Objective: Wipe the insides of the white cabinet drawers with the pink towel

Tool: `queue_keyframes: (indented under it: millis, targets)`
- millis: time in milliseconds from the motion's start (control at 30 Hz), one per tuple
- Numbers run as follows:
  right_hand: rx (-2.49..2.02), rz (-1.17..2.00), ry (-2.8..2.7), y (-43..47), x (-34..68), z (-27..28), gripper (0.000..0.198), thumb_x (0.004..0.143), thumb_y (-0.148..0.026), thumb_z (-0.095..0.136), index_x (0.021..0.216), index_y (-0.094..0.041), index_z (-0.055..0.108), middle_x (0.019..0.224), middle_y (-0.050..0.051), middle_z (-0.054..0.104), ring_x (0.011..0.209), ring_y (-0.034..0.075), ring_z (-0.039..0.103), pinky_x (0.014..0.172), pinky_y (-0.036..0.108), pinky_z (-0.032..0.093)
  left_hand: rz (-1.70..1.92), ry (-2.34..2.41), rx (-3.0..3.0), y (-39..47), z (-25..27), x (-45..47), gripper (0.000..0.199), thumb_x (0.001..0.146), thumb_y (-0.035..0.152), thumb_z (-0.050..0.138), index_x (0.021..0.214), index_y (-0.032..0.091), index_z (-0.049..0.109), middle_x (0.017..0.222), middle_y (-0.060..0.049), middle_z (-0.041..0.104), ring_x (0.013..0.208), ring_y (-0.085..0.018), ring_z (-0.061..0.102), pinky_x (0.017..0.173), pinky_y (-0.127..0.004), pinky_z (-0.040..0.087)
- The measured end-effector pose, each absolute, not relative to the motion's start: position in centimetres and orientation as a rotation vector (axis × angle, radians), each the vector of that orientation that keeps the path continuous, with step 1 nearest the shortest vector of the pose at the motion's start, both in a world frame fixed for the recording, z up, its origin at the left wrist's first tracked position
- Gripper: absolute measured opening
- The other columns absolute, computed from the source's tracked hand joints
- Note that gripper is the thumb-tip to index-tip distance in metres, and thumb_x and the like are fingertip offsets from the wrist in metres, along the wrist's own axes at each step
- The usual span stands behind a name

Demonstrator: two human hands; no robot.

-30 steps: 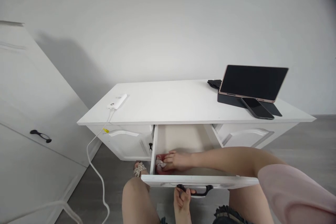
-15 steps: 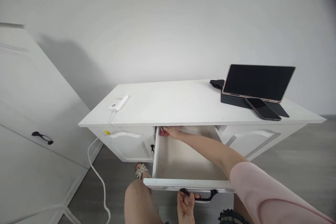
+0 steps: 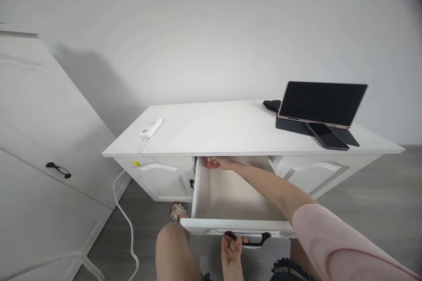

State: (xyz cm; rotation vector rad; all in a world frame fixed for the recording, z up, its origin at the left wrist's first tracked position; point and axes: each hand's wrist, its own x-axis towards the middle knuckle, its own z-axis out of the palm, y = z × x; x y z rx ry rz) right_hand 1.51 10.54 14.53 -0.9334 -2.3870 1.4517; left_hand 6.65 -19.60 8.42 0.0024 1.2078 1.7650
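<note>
A white drawer is pulled out of the white desk. My left hand is closed around the left part of its black handle. My right arm, in a pink sleeve, reaches across the drawer to its back left corner. There my right hand is closed on a small red item. The fingers and the desk edge partly hide this item, so its kind is unclear.
On the desktop, a tablet leans in its stand with a phone before it and a black item beside it. At left, a white device has a cable hanging down. A white cabinet stands left.
My right hand has shifted slightly right inside the drawer, and the red item has moved with it, away from the drawer's left wall. My left hand stays on the handle.
</note>
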Motion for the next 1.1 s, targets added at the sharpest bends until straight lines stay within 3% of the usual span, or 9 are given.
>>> queue_keyframes:
  millis: [167, 367, 500, 633, 733, 833, 1100]
  targets:
    - [-0.679, 1.170, -2.761, 7.8, 3.5, 13.6, 0.033, 0.059, -0.004, 0.062, 0.089, -0.019, 0.063, 0.100, 0.004, 0.066, 0.100, 0.022, 0.055, 0.097, 0.040, 0.034, 1.786, 1.153, 0.052, -19.7, 8.4, 6.6, 0.013, 0.071, 0.027, 0.069, 0.075, 0.021, 0.057, 0.068, -0.004, 0.063, 0.075, -0.023, 0.064, 0.090, -0.042, 0.044]
    - [0.038, 1.042, -3.081, 2.0, 7.7, 12.4, 0.045, 0.061, -0.007, 0.061, 0.104, -0.022, 0.061, 0.114, 0.004, 0.065, 0.113, 0.023, 0.054, 0.102, 0.041, 0.031, 1.800, 1.171, 0.100, -19.9, 8.6, 6.4, 0.015, 0.070, 0.028, 0.071, 0.074, 0.021, 0.058, 0.069, -0.003, 0.062, 0.076, -0.022, 0.062, 0.085, -0.038, 0.045]
    - [0.196, 1.076, -3.091, 0.5, 10.0, 13.4, 0.046, 0.062, -0.011, 0.066, 0.106, -0.025, 0.062, 0.121, 0.005, 0.062, 0.120, 0.026, 0.051, 0.102, 0.040, 0.034, 1.736, 1.158, 0.076, -20.0, 9.2, 6.0, 0.018, 0.065, 0.026, 0.074, 0.073, 0.021, 0.058, 0.071, -0.004, 0.063, 0.078, -0.023, 0.063, 0.082, -0.038, 0.047]
    - [0.143, 0.957, -3.217, 0.7, 10.6, 14.2, 0.042, 0.064, -0.009, 0.066, 0.103, -0.022, 0.061, 0.122, 0.009, 0.059, 0.116, 0.025, 0.052, 0.096, 0.040, 0.037, 1.757, 1.166, 0.034, -19.9, 9.4, 6.2, 0.013, 0.069, 0.022, 0.069, 0.077, 0.021, 0.059, 0.072, -0.004, 0.064, 0.077, -0.023, 0.063, 0.081, -0.037, 0.045]
    - [0.053, 0.948, -3.185, 1.8, 10.3, 14.2, 0.023, 0.073, -0.009, 0.060, 0.093, -0.021, 0.062, 0.111, 0.006, 0.064, 0.107, 0.021, 0.056, 0.094, 0.036, 0.037, 1.790, 1.163, 0.027, -19.7, 9.1, 6.4, 0.010, 0.071, 0.021, 0.066, 0.074, 0.022, 0.057, 0.067, -0.004, 0.063, 0.076, -0.023, 0.062, 0.080, -0.036, 0.044]
    - [-0.204, 1.079, -3.035, 3.9, 10.0, 14.2, 0.017, 0.080, -0.009, 0.052, 0.086, -0.020, 0.063, 0.104, 0.004, 0.067, 0.102, 0.018, 0.057, 0.096, 0.035, 0.035, 1.782, 1.167, 0.046, -19.6, 8.6, 6.4, 0.011, 0.071, 0.022, 0.066, 0.075, 0.021, 0.057, 0.067, -0.005, 0.064, 0.076, -0.024, 0.063, 0.080, -0.037, 0.045]
    - [-0.679, 1.304, -2.678, 11.3, 8.2, 14.7, 0.004, 0.077, -0.017, 0.057, 0.075, -0.017, 0.060, 0.091, 0.005, 0.065, 0.090, 0.017, 0.053, 0.099, 0.038, 0.032, 1.779, 1.263, 0.030, -19.4, 8.4, 6.5, 0.016, 0.069, 0.030, 0.070, 0.072, 0.023, 0.056, 0.065, -0.006, 0.064, 0.074, -0.026, 0.065, 0.088, -0.043, 0.047]
